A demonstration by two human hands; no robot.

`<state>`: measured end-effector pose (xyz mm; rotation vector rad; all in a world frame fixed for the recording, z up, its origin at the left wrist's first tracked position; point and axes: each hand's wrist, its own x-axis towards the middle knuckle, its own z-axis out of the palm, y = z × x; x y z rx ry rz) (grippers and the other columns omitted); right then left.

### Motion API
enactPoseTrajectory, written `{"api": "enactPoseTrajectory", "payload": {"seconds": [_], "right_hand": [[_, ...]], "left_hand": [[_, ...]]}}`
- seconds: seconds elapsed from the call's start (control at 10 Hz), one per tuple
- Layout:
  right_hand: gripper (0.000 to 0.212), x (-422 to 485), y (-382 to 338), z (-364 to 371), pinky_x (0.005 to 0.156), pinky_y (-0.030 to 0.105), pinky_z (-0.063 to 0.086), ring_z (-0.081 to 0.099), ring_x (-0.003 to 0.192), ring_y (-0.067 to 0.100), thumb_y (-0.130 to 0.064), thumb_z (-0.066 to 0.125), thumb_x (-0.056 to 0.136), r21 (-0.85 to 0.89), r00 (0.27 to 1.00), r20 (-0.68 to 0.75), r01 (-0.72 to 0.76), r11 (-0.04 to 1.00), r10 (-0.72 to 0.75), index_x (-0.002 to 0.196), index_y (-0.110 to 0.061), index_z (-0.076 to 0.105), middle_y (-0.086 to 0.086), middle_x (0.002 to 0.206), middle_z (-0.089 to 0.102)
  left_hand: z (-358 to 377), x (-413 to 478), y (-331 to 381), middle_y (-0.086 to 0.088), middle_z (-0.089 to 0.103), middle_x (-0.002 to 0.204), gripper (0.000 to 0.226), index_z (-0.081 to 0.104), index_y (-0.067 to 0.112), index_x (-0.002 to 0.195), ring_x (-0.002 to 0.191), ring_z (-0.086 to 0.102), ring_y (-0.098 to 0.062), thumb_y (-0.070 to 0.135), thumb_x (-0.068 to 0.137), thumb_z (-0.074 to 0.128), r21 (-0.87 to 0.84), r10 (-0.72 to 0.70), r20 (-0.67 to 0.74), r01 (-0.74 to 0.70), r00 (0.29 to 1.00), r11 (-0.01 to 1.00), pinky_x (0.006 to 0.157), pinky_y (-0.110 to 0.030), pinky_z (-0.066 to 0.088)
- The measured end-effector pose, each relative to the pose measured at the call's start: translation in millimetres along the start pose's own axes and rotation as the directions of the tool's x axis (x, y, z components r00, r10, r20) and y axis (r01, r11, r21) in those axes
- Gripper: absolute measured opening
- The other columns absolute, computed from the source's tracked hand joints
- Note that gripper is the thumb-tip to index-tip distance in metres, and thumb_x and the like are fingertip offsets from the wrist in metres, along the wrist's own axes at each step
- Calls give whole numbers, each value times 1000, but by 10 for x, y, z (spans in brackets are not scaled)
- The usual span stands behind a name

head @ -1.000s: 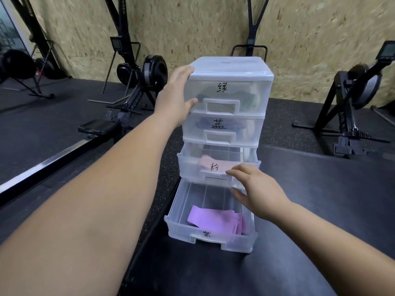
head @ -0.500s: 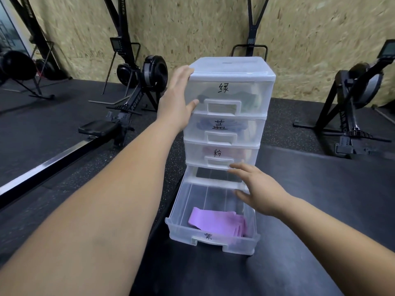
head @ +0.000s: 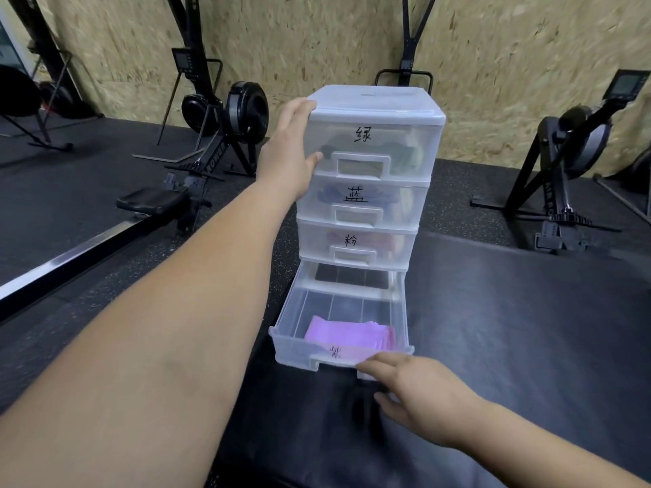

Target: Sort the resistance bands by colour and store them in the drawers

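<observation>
Four clear drawers make up one drawer unit (head: 373,100) on the black mat (head: 510,329), each hand-labelled on its front.

- Top drawer (head: 405,135), second drawer (head: 398,202) and third drawer (head: 387,241): all closed, with dim shapes showing through the plastic.
- Bottom drawer (head: 281,332): pulled well out, with purple bands (head: 345,334) lying flat at its front.
- My left hand (head: 285,153): fingers straight, palm pressed against the unit's left side at the top drawer.
- My right hand (head: 419,396): fingers stretched out, tips touching the lower right of the bottom drawer's front and gripping nothing.
- Surroundings: a rowing machine (head: 243,114) with its rail (head: 70,255) to the left, a second rower (head: 577,135) to the right, and a chipboard wall (head: 317,40) behind. Nothing lies between my hands and the unit.
- Changes: a second ago the third drawer stood open; now it is shut. Half a second ago my right hand was up at that drawer; now it is low at the bottom one. My left hand keeps its place.
</observation>
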<state>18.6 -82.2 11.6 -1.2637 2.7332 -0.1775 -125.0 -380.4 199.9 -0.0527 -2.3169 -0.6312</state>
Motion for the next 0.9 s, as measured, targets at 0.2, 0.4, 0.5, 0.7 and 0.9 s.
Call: {"api": "enactPoseTrajectory", "payload": {"seconds": [0.2,0.4,0.5,0.7,0.9], "right_hand": [[65,470,441,3,111,32,46,40,148,10,-39,56,94,17,997,-42,-62,998,63,156,-40,37,-18,167,29],[67,1003,786,-52,108,34,48,42,145,16,-38,62,92,-6,988,-69,-136,991,135,155,-37,40,-14,164,31],[74,1189,930,-112,111,37,47,36,150,21,-37,66,89,-51,982,-60,-184,982,181,158,-34,37,-8,168,26],[76,1228,896,-167,112,40,46,32,153,22,-37,66,90,-27,975,-9,-221,975,220,158,-36,33,-8,171,20],[75,963,762,-455,117,40,42,27,156,20,-44,65,94,35,967,-42,-251,967,253,161,-36,32,-9,173,17]], "left_hand": [[16,26,-25,19,26,165,73,37,32,155,130,55,-21,17,94,75,4,13,-3,-13,1000,1000,99,-32,39],[76,53,-86,18,26,166,75,37,32,154,131,54,-22,16,93,76,9,25,-13,-25,1000,1000,98,-33,40],[96,51,-107,18,26,166,74,37,32,154,130,55,-23,16,93,76,-3,34,-19,-34,999,999,97,-33,42],[107,54,-93,19,21,168,77,33,33,157,129,56,-25,18,95,75,19,20,7,-20,1000,1000,104,-44,48],[-33,48,86,15,-7,175,103,4,25,169,157,22,-29,37,95,76,161,-65,163,38,985,986,120,-55,38]]}}
